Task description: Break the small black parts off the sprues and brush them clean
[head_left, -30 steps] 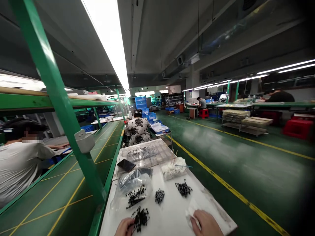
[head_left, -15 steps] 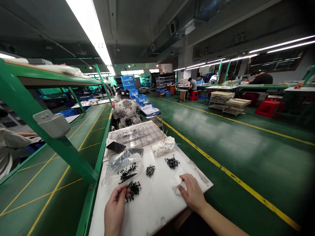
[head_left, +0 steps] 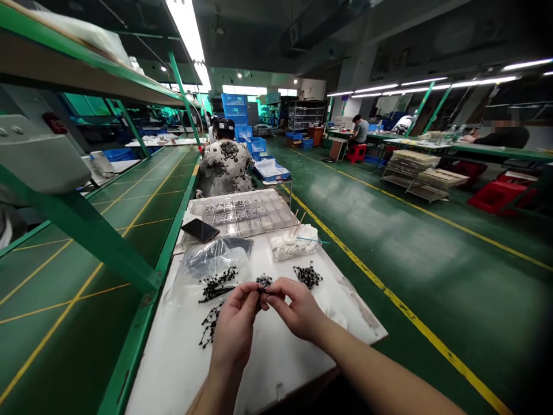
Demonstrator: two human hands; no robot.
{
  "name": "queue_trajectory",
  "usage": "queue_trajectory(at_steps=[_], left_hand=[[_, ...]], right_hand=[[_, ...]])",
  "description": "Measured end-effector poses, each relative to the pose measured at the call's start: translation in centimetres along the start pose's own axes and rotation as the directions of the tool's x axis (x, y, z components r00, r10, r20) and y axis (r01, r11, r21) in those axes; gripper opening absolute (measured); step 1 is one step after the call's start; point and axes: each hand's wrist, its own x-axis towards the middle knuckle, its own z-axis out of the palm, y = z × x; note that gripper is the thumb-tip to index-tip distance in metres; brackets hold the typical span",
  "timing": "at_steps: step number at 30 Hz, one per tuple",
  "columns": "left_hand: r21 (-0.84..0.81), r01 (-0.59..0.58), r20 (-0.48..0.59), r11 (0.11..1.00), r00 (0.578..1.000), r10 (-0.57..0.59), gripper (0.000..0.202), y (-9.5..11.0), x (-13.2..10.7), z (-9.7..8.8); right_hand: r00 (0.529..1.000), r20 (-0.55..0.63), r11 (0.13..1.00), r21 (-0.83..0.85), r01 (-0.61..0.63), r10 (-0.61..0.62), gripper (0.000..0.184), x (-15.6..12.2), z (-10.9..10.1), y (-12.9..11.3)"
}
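Note:
My left hand (head_left: pixel 237 320) and my right hand (head_left: pixel 298 308) meet over the middle of the white tabletop (head_left: pixel 276 357). Both pinch a small black part (head_left: pixel 261 291) between the fingertips; its exact kind is too small to make out. Just behind the fingers lies a small pile of dark and clear pieces (head_left: pixel 264 280), partly hidden. Black branching parts (head_left: pixel 211 325) lie beside my left hand, which covers some of them. More of them (head_left: pixel 218 283) rest on a clear plastic bag (head_left: pixel 185 282). Past my right hand sits another pile of black parts (head_left: pixel 307 275).
A compartmented clear box (head_left: pixel 242 213), a phone (head_left: pixel 201 230) and a tub of white tissue (head_left: pixel 296 242) with sticks stand at the back. A green frame post (head_left: pixel 108 242) and conveyor (head_left: pixel 69 311) run along the left. A co-worker (head_left: pixel 227 161) sits ahead.
My right hand has left the white tissue at the right and come to the middle. My left hand has moved up and right from the black parts, and the two now meet. The view has shifted.

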Motion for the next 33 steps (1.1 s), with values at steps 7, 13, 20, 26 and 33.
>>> queue_trajectory(at_steps=[7, 13, 20, 26, 33], left_hand=[[-0.296, 0.083, -0.04, 0.952, 0.994, -0.099, 0.04, -1.8, 5.5, -1.0], [-0.402, 0.266, 0.023, 0.876, 0.96, -0.28, 0.033, -3.8, 5.5, -2.5], [-0.359, 0.31, 0.149, 0.88, 0.95, -0.274, 0.03, -3.9, 5.2, -3.3], [-0.146, 0.213, 0.1, 0.966, 0.975, -0.2, 0.023, -4.3, 5.0, -3.3], [-0.347, 0.202, 0.057, 0.916, 0.979, -0.194, 0.018, -1.8, 5.3, -4.0]], right_hand=[[0.996, -0.072, 0.992, 0.121, -0.039, 0.048, 0.013, 4.8, 0.0, 6.9], [0.949, 0.081, 0.878, 0.362, -0.314, 0.305, 0.014, 3.0, 0.7, 9.0], [0.873, 0.096, 0.762, 0.45, -0.466, 0.478, 0.009, 2.4, 0.8, 7.7], [0.848, 0.186, 0.657, 0.558, -0.507, 0.496, 0.015, 2.6, 1.2, 7.4], [0.936, 0.228, 0.945, 0.126, -0.302, 0.269, 0.003, 2.8, -0.1, 8.1]])
